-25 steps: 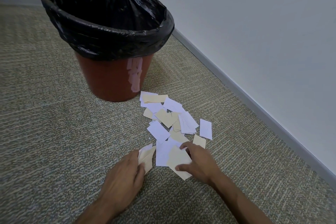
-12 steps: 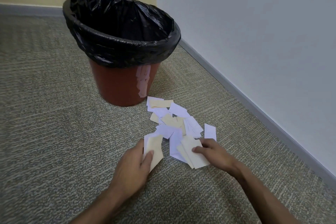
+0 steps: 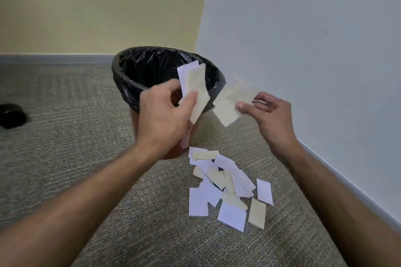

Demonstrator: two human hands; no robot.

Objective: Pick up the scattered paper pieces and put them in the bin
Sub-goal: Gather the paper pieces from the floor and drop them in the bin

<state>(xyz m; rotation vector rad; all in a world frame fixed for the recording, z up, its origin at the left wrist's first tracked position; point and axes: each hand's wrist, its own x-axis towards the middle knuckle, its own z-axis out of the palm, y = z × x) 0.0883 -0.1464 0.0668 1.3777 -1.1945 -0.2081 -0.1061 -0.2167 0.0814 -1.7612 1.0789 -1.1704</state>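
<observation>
A red-brown bin with a black liner [image 3: 138,71] stands on the carpet near the corner of the walls. My left hand [image 3: 162,115] is raised in front of the bin's near rim and pinches a white and a cream paper piece [image 3: 195,84]. To its right, my right hand [image 3: 269,112] grips a few cream paper pieces [image 3: 230,104] beside the bin's right edge. Several white and cream pieces [image 3: 225,182] lie scattered on the carpet below both hands, just in front of the bin.
A grey baseboard [image 3: 347,182] runs along the pale wall on the right, close to the scattered pieces. A small black object [image 3: 12,115] sits on the carpet at the far left. A yellow wall rises behind the bin.
Both hands have lifted off the carpet with paper pieces in them, up to the level of the bin's rim. The view has tilted upward, so the bin appears farther away.
</observation>
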